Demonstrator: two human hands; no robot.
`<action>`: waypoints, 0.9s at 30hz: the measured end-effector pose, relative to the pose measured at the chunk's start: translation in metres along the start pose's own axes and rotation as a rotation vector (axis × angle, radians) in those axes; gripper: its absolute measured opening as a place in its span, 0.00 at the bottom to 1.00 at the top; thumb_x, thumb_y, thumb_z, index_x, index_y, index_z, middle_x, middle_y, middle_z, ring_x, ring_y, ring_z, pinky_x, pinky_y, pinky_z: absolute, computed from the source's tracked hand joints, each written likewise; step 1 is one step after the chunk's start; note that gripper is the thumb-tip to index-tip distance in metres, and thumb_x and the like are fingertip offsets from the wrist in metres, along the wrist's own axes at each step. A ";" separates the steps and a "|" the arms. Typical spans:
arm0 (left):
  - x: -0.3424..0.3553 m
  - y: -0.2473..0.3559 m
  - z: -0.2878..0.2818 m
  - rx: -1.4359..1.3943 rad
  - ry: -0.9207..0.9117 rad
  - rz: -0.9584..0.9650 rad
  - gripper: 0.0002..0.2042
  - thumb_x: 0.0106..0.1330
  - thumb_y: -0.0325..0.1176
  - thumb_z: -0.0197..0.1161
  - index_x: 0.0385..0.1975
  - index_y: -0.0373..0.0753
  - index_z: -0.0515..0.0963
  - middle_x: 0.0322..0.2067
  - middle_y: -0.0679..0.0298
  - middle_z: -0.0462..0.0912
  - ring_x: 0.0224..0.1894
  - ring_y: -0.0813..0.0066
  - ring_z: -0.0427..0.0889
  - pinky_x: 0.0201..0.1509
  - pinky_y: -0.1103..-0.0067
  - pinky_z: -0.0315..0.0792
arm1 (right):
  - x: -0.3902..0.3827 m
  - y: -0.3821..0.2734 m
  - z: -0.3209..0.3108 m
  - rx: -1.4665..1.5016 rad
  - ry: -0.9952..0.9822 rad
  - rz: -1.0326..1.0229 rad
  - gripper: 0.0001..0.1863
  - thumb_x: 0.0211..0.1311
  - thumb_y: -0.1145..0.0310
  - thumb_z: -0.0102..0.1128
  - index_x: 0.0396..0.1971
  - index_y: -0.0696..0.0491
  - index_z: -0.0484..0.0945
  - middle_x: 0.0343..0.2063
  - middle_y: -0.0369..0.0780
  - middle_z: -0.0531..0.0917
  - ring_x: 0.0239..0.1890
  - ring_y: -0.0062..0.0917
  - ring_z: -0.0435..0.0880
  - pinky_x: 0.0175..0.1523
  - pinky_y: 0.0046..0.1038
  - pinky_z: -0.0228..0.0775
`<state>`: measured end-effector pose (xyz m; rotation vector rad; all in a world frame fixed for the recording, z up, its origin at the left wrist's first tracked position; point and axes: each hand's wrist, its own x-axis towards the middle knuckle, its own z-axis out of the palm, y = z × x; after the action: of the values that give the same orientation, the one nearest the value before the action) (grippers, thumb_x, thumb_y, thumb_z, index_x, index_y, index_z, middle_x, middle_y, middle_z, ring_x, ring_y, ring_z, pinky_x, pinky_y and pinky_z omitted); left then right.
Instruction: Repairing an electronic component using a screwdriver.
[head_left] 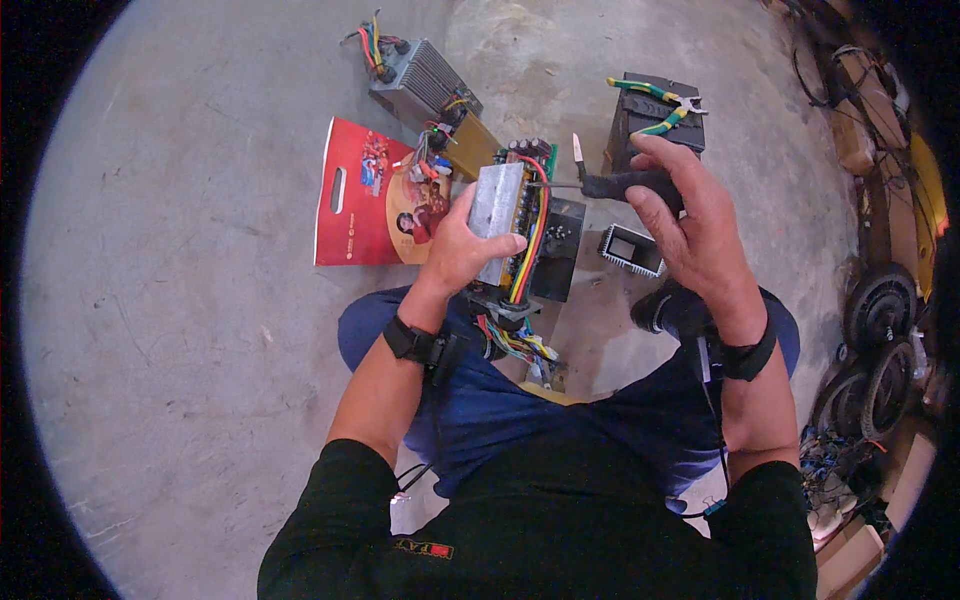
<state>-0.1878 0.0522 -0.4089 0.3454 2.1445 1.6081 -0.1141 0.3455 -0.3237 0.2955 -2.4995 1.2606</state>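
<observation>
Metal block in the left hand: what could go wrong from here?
The black-handled tool in the right hand might slip and nick the coloured wires near its tip. A slip could also catch the left hand, whose thumb lies across the metal block nearby. The pliers on the black box could get knocked off.

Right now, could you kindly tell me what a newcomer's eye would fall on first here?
Probably the bright red bag on the floor, mostly left of the left hand. Next come the silver block in that hand, the black tool in the right hand, and yellow-green pliers on a black box.
</observation>
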 end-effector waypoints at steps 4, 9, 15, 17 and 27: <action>-0.001 0.000 0.000 0.006 -0.007 -0.002 0.47 0.52 0.37 0.79 0.72 0.31 0.62 0.60 0.57 0.77 0.61 0.67 0.77 0.68 0.73 0.67 | 0.004 -0.003 0.000 -0.059 0.042 -0.168 0.29 0.57 0.72 0.70 0.60 0.55 0.74 0.49 0.49 0.80 0.49 0.44 0.83 0.54 0.37 0.77; 0.001 -0.005 0.000 -0.020 0.034 0.028 0.43 0.50 0.37 0.81 0.68 0.33 0.68 0.57 0.58 0.80 0.57 0.71 0.80 0.64 0.74 0.72 | 0.001 -0.004 -0.001 0.054 -0.012 0.053 0.29 0.56 0.73 0.70 0.60 0.55 0.74 0.49 0.49 0.81 0.49 0.44 0.83 0.54 0.38 0.77; 0.001 -0.004 0.000 0.019 0.042 0.046 0.44 0.49 0.37 0.81 0.68 0.32 0.67 0.56 0.58 0.80 0.57 0.71 0.80 0.64 0.74 0.72 | 0.005 -0.007 -0.001 -0.032 0.069 -0.161 0.27 0.56 0.76 0.68 0.58 0.56 0.75 0.49 0.49 0.81 0.48 0.43 0.84 0.53 0.36 0.78; 0.001 -0.004 0.001 -0.002 0.037 0.039 0.45 0.49 0.38 0.81 0.69 0.32 0.67 0.56 0.58 0.80 0.57 0.70 0.80 0.64 0.74 0.72 | 0.001 -0.004 0.001 0.009 0.045 -0.077 0.27 0.55 0.77 0.67 0.58 0.56 0.75 0.48 0.49 0.82 0.47 0.44 0.84 0.52 0.36 0.78; 0.003 -0.010 -0.002 0.047 0.030 0.024 0.46 0.49 0.39 0.82 0.69 0.31 0.66 0.56 0.56 0.80 0.56 0.69 0.81 0.64 0.74 0.72 | 0.004 -0.003 0.002 -0.032 0.072 -0.210 0.21 0.52 0.80 0.64 0.49 0.59 0.78 0.45 0.49 0.82 0.46 0.43 0.84 0.50 0.35 0.79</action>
<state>-0.1907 0.0494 -0.4186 0.3649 2.2118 1.5872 -0.1170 0.3420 -0.3210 0.4824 -2.3548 1.1260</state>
